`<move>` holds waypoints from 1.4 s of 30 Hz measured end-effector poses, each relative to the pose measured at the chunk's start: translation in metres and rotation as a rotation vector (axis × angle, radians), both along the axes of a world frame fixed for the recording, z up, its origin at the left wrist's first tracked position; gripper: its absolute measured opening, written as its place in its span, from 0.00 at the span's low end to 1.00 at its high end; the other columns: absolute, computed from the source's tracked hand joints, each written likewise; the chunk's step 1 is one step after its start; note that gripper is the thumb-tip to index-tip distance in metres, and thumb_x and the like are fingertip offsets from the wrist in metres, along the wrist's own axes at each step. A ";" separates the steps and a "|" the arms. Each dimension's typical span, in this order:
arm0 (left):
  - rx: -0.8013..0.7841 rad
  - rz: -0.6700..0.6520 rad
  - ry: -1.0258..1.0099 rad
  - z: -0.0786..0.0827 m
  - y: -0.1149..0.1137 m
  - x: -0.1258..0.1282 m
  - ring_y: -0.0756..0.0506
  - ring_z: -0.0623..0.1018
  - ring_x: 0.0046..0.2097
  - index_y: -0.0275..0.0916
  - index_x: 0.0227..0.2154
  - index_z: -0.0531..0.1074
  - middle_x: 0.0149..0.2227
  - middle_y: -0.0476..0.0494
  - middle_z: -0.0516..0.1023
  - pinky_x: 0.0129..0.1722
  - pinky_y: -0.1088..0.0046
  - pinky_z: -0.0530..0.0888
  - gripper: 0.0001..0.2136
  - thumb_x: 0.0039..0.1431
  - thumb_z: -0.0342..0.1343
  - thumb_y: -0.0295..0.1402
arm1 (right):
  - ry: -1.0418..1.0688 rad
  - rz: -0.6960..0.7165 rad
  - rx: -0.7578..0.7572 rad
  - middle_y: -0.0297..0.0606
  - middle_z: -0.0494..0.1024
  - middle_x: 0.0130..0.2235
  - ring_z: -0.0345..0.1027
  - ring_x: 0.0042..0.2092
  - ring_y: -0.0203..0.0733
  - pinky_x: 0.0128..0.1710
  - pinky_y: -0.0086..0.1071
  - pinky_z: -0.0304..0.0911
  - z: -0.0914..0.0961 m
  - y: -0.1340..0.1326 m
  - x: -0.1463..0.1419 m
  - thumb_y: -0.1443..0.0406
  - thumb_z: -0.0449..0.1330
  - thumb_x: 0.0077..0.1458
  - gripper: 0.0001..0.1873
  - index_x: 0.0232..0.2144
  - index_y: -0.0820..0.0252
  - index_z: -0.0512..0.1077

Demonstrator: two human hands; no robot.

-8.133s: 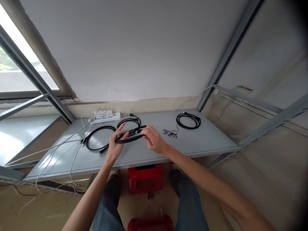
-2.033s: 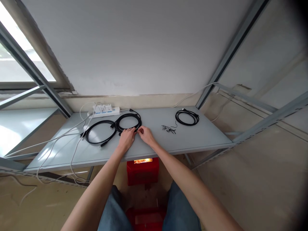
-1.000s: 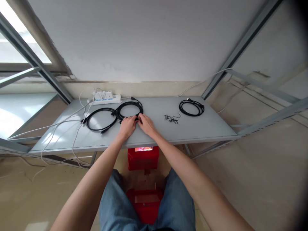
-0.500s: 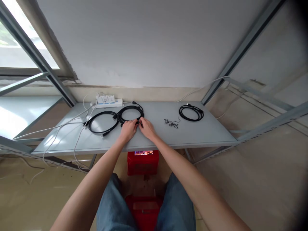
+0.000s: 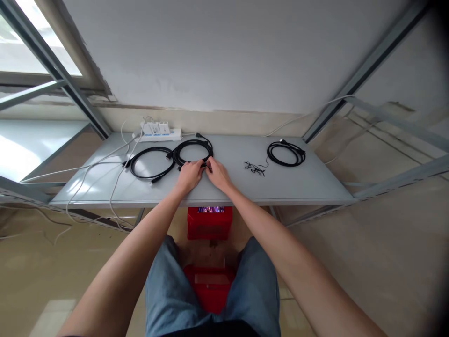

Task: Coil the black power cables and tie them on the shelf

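Observation:
A coiled black cable point(image 5: 177, 152) lies on the grey shelf in front of me. Both hands meet at its near edge. My left hand point(image 5: 191, 175) is closed in a pinch on the coil, and my right hand point(image 5: 216, 173) pinches the same spot from the right. The fingertips nearly touch, and they hide the exact part held. Left of this coil, touching or overlapping it, is a second black cable point(image 5: 133, 171) in a wider loop with its plugs showing. To the right lie short thin black ties point(image 5: 255, 168) in a loose heap.
A third coiled black cable point(image 5: 278, 162) rests at the shelf's right. A white power strip point(image 5: 161, 136) with plugged-in adapters stands at the back left, its white cords point(image 5: 117, 180) trailing over the front edge. Below the shelf is a red stool point(image 5: 209, 227) with a lit screen on it.
The camera view has tilted down slightly, so the shelf appears higher. Both hands stay at the near edge of the middle coil, with only small finger movement.

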State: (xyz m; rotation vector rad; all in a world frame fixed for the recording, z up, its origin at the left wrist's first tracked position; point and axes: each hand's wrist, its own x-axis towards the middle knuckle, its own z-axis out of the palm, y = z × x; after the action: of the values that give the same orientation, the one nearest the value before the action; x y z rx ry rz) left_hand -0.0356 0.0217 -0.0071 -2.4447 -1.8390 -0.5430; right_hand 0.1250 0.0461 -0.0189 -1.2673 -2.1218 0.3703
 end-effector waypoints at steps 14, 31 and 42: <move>-0.001 0.001 0.011 0.002 0.001 0.000 0.36 0.81 0.48 0.40 0.50 0.73 0.45 0.36 0.83 0.50 0.60 0.69 0.14 0.73 0.45 0.36 | 0.016 0.008 0.008 0.39 0.77 0.41 0.69 0.39 0.45 0.40 0.34 0.62 -0.004 0.002 0.000 0.68 0.53 0.64 0.07 0.43 0.55 0.67; -0.021 -0.010 0.000 0.006 -0.003 0.001 0.36 0.81 0.49 0.40 0.52 0.72 0.47 0.35 0.83 0.51 0.59 0.69 0.14 0.73 0.44 0.35 | 0.117 -0.007 -0.076 0.37 0.78 0.35 0.70 0.37 0.42 0.40 0.33 0.62 -0.001 0.003 0.001 0.68 0.56 0.65 0.05 0.38 0.57 0.72; -0.016 -0.012 0.009 0.004 -0.003 0.001 0.36 0.81 0.49 0.42 0.49 0.73 0.47 0.36 0.83 0.50 0.60 0.69 0.12 0.72 0.45 0.33 | -0.062 -0.006 0.070 0.43 0.76 0.43 0.68 0.46 0.47 0.46 0.36 0.63 0.002 -0.006 -0.001 0.70 0.53 0.66 0.06 0.40 0.57 0.70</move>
State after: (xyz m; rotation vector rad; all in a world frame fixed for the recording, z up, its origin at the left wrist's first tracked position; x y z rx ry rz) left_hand -0.0349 0.0183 -0.0028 -2.4651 -1.8339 -0.5201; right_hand 0.1236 0.0404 -0.0172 -1.2600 -2.1629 0.2552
